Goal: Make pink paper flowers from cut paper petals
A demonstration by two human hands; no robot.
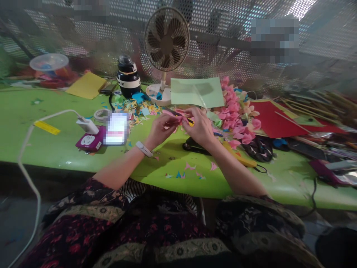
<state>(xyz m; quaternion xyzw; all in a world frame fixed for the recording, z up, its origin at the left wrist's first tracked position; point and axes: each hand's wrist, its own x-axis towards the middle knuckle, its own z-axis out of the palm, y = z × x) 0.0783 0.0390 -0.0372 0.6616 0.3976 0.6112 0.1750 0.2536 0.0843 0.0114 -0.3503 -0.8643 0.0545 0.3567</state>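
My left hand (162, 127), with a pale band on its wrist, has its fingers closed on a small piece of pink paper (180, 118). My right hand (200, 125) pinches the same paper from the other side, so the fingertips of both hands meet. A slim dark stick-like thing (172, 112) shows at the fingers; I cannot tell if it is held or lies behind. Below my right hand lies a black stapler-like tool (192, 146), partly hidden by the forearm. A heap of folded pink paper pieces (232, 108) lies to the right.
A fan (166, 42), a black bottle (128, 80) and a pale green sheet (196, 87) stand or lie at the back. Left are a lit phone (115, 128) and a purple power strip (90, 140) with a cable. A yellow cutter (240, 156) and red paper (275, 119) lie right.
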